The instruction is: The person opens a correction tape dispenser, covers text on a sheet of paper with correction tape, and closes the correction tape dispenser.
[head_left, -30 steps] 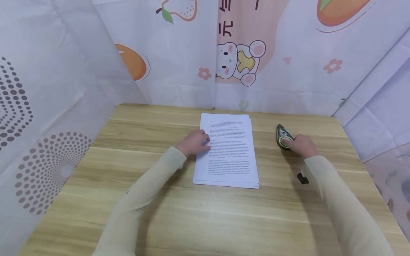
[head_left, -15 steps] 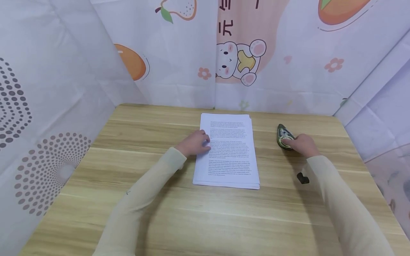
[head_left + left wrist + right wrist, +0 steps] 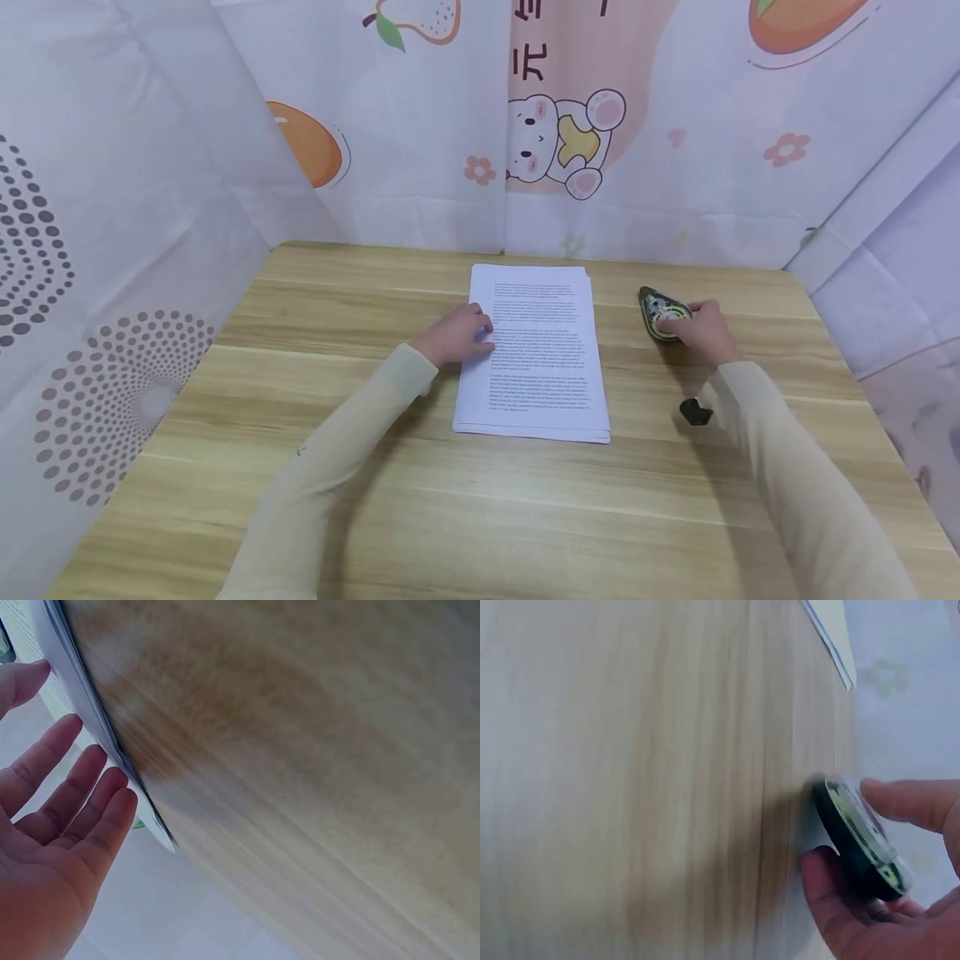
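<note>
A stack of printed paper lies on the wooden table, its long sides running away from me. My left hand rests at the stack's left edge; in the left wrist view the fingers are loosely bent, with fingertips right at the sheets' edge. To the right of the stack, my right hand holds a green, teardrop-shaped correction tape. Thumb on its upper face, fingers underneath: the right wrist view shows the correction tape gripped this way, slightly above the tabletop with a shadow beside it.
The wooden table ends at a printed curtain along the back, and more curtain hangs at both sides. A small black piece shows by the right cuff.
My right hand has raised the correction tape a little and tilted its narrow end leftward. The left hand stays at the paper stack's edge.
</note>
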`<state>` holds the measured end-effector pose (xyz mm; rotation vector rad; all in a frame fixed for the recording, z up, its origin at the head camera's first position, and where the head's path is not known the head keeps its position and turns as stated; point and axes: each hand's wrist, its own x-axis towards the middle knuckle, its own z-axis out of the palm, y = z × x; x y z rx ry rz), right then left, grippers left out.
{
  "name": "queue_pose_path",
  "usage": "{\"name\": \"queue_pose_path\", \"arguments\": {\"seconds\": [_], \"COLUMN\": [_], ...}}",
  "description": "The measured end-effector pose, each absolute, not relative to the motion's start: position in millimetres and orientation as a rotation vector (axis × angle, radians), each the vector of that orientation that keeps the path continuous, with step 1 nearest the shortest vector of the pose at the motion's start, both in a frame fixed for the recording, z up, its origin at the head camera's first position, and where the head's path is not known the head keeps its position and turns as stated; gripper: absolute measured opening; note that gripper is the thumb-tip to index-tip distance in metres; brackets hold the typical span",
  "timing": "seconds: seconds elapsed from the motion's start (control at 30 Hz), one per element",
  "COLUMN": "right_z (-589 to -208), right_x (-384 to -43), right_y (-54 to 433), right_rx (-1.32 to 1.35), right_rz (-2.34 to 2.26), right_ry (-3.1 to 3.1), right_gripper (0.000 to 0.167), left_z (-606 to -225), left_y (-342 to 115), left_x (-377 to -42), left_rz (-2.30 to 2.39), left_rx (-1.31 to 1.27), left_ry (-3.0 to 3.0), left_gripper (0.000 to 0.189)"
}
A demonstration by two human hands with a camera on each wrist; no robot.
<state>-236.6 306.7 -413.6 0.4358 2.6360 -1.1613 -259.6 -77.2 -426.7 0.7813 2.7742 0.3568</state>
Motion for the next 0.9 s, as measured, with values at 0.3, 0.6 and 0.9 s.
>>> {"name": "queue_pose_path", "arguments": {"seconds": [0.3, 0.6, 0.9], "right_z": [-418, -411, -399], "right_x": [-247, -245, -238], "right_y": [297, 292, 284], "right_rx": [0.523, 0.425, 0.319], "right_rz": [-1.441, -1.482, -1.473], "right_ry": [2.508, 2.544, 2.545], "right_gripper": [0.075, 0.067, 0.062], "left_z": [-428, -430, -429], "left_y": [-78, -77, -77], "left_x": [-262, -262, -261], "left_rz": [0.34, 0.331, 0.325], "left_rx": [0.796, 0.784, 0.786], "left_ry": [2.785, 2.786, 2.791], "left_gripper": [0.036, 0.036, 0.035]}}
